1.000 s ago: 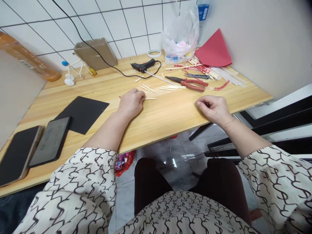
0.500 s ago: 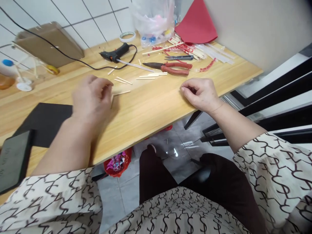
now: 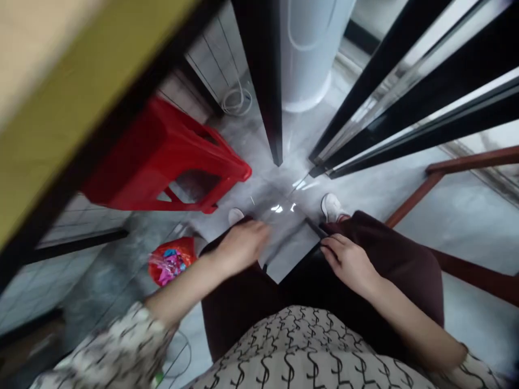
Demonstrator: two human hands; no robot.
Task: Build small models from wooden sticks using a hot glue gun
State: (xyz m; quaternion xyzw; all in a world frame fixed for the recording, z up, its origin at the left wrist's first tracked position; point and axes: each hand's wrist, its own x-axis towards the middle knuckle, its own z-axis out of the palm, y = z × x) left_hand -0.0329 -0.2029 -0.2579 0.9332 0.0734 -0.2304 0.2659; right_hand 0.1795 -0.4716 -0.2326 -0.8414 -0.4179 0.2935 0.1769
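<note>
My left hand (image 3: 243, 244) hangs over my left thigh, below the table's edge. It is smeared by motion, and its fingertips cannot be made out. Over my right thigh is my right hand (image 3: 349, 262), its thumb and fingers bent towards each other, with no object visible between them. Both hands are apart, above the dark trousers (image 3: 405, 259). The table (image 3: 81, 81) shows only as a blurred edge at the upper left.
A red plastic stool (image 3: 162, 156) stands under the table. Beside my left leg is a red bag (image 3: 186, 248) with colourful wrappers. Black frame bars (image 3: 389, 124) slant at the upper right, above a reddish-brown bar (image 3: 417, 200).
The view has swung down from the tabletop to the floor. Both hands have left the table and are now over my lap. The tools and sticks are out of view.
</note>
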